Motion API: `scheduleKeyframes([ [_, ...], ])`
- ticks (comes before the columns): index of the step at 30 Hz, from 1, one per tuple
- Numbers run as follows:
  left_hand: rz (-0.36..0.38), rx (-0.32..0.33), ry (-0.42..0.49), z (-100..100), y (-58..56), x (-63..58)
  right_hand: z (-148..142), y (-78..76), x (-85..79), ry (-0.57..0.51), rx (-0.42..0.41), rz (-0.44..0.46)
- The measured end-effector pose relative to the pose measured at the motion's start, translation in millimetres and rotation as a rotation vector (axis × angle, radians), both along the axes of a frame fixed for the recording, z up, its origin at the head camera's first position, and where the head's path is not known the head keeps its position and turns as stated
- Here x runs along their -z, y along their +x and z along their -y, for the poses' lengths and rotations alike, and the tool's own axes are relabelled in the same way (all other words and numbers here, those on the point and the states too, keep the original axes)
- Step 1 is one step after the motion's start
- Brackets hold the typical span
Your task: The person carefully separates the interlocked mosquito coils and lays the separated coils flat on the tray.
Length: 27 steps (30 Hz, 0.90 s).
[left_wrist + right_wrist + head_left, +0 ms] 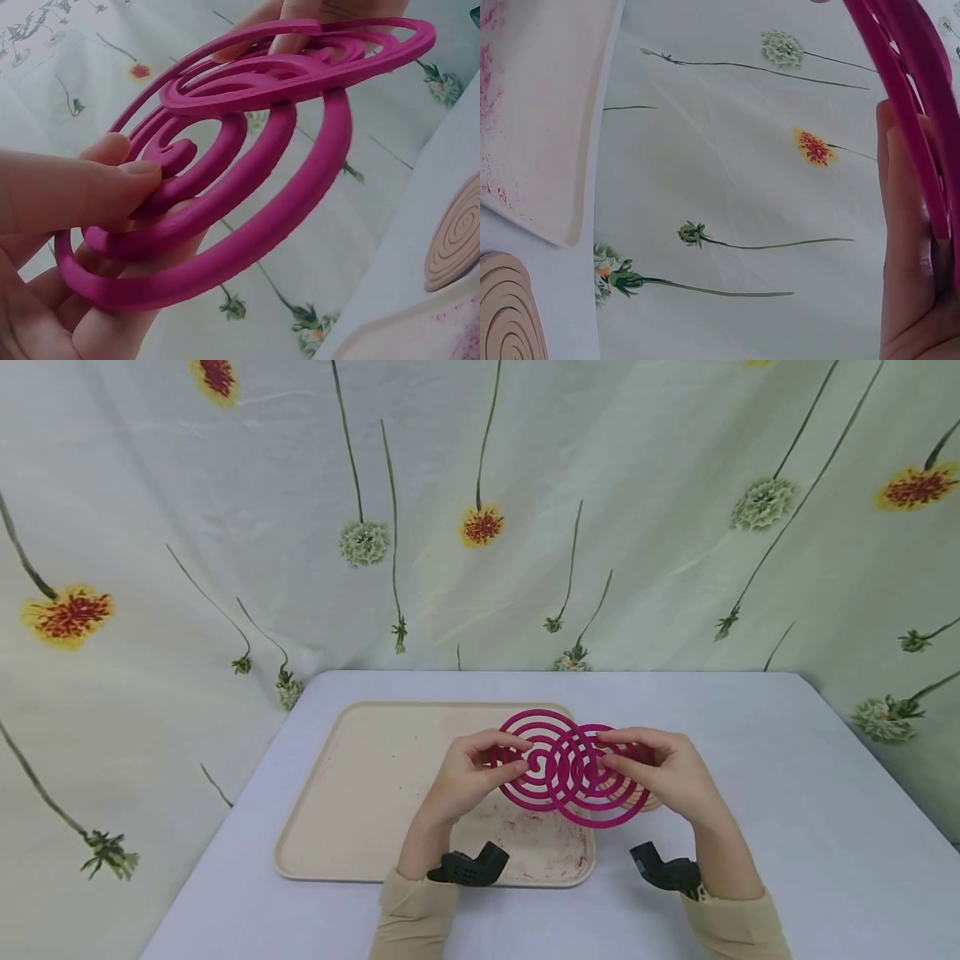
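Left hand (468, 772) and right hand (667, 768) fingers are pinching two pink spirals (276, 146), overlapping and stretching toward the tabletop's (787, 777) side edges

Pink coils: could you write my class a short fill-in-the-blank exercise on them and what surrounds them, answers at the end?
1. The left hand and right hand hold pink coils shaped like ____.
2. A beige coil lies on the table, just outside the ____.
3. In the head view, the tray has smears mostly on its ____ half (left or right).
4. The backdrop is printed with ____.
Missing words: spirals; tray; right; flowers.
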<state>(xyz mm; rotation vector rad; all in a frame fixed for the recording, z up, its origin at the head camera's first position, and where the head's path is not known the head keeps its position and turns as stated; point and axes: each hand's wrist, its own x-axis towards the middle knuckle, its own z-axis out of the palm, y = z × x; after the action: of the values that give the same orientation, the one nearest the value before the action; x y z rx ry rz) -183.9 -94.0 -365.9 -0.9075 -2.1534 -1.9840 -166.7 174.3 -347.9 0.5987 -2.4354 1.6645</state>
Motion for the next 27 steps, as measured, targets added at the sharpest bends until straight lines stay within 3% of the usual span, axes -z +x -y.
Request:
scheduleKeyframes([
  [7,0.064,-0.112,0.090,-7.4,2.1,-1.5,11.6,1.5,-0.6,-0.132,0.125,-0.057],
  [20,0.204,-0.353,0.488,-44.5,7.5,-1.0,39.4,1.3,4.7,-0.447,0.381,-0.094],
  [27,0.151,-0.408,0.544,-60.0,12.9,2.8,49.6,-0.7,10.6,-0.604,0.455,-0.142],
])
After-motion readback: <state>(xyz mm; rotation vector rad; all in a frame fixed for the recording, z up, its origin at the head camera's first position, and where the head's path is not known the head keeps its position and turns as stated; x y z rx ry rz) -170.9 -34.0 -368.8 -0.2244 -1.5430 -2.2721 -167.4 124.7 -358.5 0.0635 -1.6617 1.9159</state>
